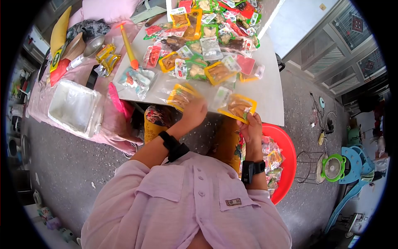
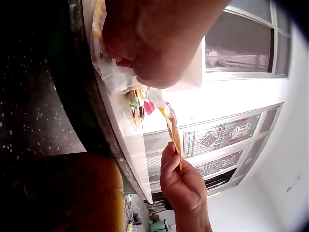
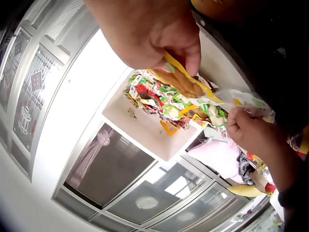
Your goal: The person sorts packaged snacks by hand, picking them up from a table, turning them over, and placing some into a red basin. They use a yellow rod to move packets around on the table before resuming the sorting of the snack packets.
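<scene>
At the table's front edge, my right hand (image 1: 251, 126) pinches the lower right corner of a yellow-edged packet (image 1: 238, 107) with brown food showing. In the right wrist view the same packet (image 3: 181, 83) hangs slanted from the fingers of my right hand (image 3: 159, 38). To its left, my left hand (image 1: 194, 113) is beside another yellow-edged packet (image 1: 180, 97). The right wrist view shows my left hand (image 3: 251, 133) pinching clear plastic (image 3: 248, 102) by its edge. In the left wrist view, its fingertips are partly hidden behind the hand.
Mixed food packets (image 1: 209, 31) are heaped on the table (image 1: 271, 89). A red tub (image 1: 290, 155) of packets stands on the floor by my right forearm. Left of the table are a white tray (image 1: 74, 108), a pink cloth and a yellow stick (image 1: 127, 47) with orange ends.
</scene>
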Motion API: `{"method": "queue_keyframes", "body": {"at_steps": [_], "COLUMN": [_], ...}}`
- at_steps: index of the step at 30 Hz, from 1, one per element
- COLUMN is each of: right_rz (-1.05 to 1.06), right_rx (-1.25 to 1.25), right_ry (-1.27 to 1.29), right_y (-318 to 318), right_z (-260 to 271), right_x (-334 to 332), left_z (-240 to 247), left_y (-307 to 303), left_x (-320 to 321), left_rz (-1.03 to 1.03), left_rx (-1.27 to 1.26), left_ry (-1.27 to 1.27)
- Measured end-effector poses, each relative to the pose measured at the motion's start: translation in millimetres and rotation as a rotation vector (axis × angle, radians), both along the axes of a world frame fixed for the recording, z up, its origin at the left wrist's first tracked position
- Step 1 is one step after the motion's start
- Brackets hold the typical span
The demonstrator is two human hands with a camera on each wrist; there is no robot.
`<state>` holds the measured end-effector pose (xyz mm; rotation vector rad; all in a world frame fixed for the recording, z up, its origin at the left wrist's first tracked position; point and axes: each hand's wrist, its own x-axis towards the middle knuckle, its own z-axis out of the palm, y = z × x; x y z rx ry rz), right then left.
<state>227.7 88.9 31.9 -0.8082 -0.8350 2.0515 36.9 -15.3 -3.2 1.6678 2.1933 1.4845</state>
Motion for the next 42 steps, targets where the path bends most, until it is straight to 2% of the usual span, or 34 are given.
{"method": "queue_keyframes", "body": {"at_steps": [5,11,17,20,23,26,29,32,35,38,42], "right_rz": [0.028,0.096,0.153,0.109,0.120,0.152,0.151,0.509,0.525,0.550,0.477], "right_rx": [-0.044,-0.129,-0.241,-0.292,-0.315,-0.227,-0.134,0.065,0.113,0.112,0.088], "right_ry": [-0.099,-0.048,0.127,0.142,0.196,0.196,-0.026,-0.299,-0.403,-0.368,-0.234], "right_y": [-8,-11,-23,-32,-38,-46,-54,-41,-37,-31,-35], "right_z": [-8,-31,-38,-31,-30,-27,-13,-11,-12,-23,-26], "right_x": [3,-7,-32,-47,-60,-75,-83,-74,-76,-79,-87], "left_z": [-2,8,24,40,39,46,46,41,41,31,26], "left_y": [3,1,-1,-4,-4,-7,-7,-7,-11,-11,-13], "left_x": [0,3,10,13,15,18,18,15,16,15,13], "left_rz": [0.004,-0.003,0.014,0.007,0.024,-0.002,-0.015,-0.005,-0.019,-0.054,-0.064], "left_rx": [0.014,-0.022,-0.110,-0.123,-0.033,-0.036,0.018,0.017,-0.067,-0.079,-0.068], "left_ry": [-0.045,-0.048,0.185,0.206,0.232,0.195,0.198,0.237,0.230,0.243,0.242]}}
